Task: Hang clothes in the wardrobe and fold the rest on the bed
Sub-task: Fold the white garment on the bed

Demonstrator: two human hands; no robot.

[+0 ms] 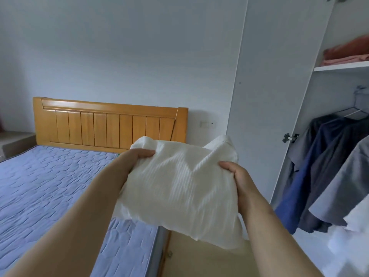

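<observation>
Holding a folded white ribbed-knit garment [179, 182] in the air between the blue quilted bed [50, 186] and the open white wardrobe [279, 96], the left hand [137, 156] and right hand [237, 176] each pinch a side edge, fingers curled round the cloth. That two-sided grip likely keeps the folds from slipping apart while carried.

- The white cloth [179, 186] hides the fingers of the left hand [137, 156] and the right hand [237, 176]; only the thumbs and backs of the hands show.
- What kind of garment the white cloth is cannot be told.
- It covers the headboard's [99, 126] lower right corner and part of the bed's [50, 186] right edge.
- The bed runs out past the picture's left and bottom edges.
- The wardrobe [269, 96], its hanging clothes [323, 166] and the folded pile [347, 52] on its shelf [339, 66] are cut off at the right.
- The wall plate [206, 123] is too small to make out.
</observation>
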